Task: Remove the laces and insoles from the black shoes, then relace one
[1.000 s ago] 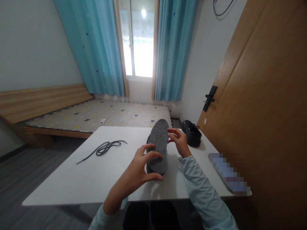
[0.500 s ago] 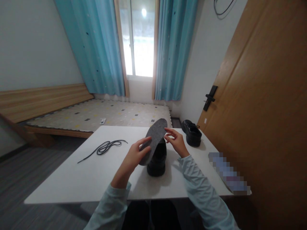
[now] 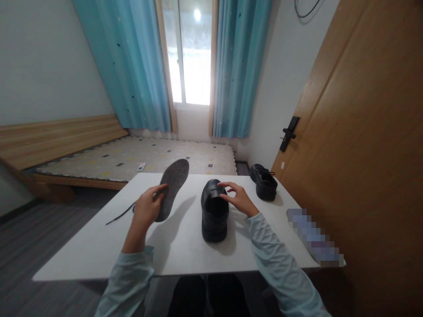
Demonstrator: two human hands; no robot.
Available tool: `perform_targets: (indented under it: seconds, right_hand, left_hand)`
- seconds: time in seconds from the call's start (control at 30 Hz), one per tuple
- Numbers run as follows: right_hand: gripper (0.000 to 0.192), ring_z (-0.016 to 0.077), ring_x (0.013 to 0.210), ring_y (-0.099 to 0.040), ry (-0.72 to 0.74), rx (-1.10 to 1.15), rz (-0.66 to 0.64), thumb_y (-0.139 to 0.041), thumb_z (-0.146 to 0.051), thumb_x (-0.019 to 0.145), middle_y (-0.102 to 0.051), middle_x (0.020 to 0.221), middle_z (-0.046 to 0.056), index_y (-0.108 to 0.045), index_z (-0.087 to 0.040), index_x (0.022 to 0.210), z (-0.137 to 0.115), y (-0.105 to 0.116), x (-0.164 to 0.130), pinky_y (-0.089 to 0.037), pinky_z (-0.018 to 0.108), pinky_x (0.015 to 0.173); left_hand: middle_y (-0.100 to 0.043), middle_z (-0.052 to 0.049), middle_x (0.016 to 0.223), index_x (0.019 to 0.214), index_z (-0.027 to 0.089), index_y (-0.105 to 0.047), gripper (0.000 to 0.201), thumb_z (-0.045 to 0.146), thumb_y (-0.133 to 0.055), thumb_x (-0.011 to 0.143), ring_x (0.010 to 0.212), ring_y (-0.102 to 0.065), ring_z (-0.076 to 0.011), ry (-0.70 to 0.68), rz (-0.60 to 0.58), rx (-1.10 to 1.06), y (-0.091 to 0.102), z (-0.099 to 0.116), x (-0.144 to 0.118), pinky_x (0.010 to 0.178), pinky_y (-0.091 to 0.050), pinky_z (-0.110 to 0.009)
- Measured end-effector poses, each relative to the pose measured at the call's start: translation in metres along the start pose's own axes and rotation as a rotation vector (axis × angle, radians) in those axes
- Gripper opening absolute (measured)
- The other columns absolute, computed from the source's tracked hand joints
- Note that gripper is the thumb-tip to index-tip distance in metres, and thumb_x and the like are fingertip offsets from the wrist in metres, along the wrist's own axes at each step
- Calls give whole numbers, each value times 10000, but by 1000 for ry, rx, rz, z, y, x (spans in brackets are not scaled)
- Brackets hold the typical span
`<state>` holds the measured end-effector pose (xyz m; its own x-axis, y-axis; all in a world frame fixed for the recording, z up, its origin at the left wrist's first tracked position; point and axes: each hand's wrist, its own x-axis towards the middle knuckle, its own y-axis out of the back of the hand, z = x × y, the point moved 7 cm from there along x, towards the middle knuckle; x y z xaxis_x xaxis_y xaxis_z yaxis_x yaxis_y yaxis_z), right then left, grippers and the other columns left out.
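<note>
My left hand [image 3: 147, 210] pinches a dark grey insole [image 3: 174, 185] by its left edge and holds it tilted above the white table [image 3: 89, 248]. A black leather shoe without a lace [image 3: 214, 224] stands in front of me, its heel end toward me. At its tongue is my right hand [image 3: 239, 198], with thumb and forefinger curled on the leather. Partly hidden behind my left hand, a loose black shoelace [image 3: 120, 214] lies on the table. The second black shoe [image 3: 266, 189], laced, stands at the far right.
A pixelated flat item [image 3: 313, 237] lies along the table's right edge. Beyond the table is a bed [image 3: 148, 152] with a white remote [image 3: 141, 167] on it. A wooden door [image 3: 360, 132] with a black handle [image 3: 289, 134] rises close on the right.
The insole has moved left, away from above the shoe, in my left hand. My right hand has shifted slightly left onto the shoe's tongue. The shoe's opening now shows.
</note>
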<state>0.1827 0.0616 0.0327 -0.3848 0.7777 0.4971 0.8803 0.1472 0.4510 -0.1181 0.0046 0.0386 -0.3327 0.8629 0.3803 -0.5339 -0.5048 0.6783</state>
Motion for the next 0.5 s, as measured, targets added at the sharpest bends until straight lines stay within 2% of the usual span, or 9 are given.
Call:
perform_targets:
  seconds: [0.07,0.17,0.3,0.5]
  right_hand:
    - [322,218,1036,-577,3,-10,6,-668,-302,759,-659,1104,89,-654,-209,1067,0,0,0,-483,368,819]
    - [283,217,1019,-580,1,-12,6,-660,-303,768,-672,1069,84,-669,-214,1037,-1,0,-1,-485,378,821]
    - [249,219,1021,-578,1,-5,0,-653,-286,772,-674,1056,81,-678,-221,1011,-3,-1,-1,-491,378,809]
    - [243,217,1030,-576,-6,1,-11,-654,-276,771,-674,1062,81,-680,-219,1006,0,-3,-1,-496,368,801]
  left_hand:
    - [-671,-67,1138,1121,221,-662,373,210,-499,785,986,-633,-246,45,17,86,10,-19,6,890,-476,-366]
    - [-676,-89,1120,1152,215,-647,385,231,-490,801,982,-631,-272,105,-37,193,15,-46,12,863,-473,-382]
    - [-685,-121,1085,1151,184,-646,388,238,-478,805,993,-626,-302,168,-124,312,8,-72,16,834,-478,-396]
    - [-646,-174,1160,1183,131,-617,418,196,-455,803,1047,-605,-342,179,-166,465,-4,-94,13,862,-472,-427]
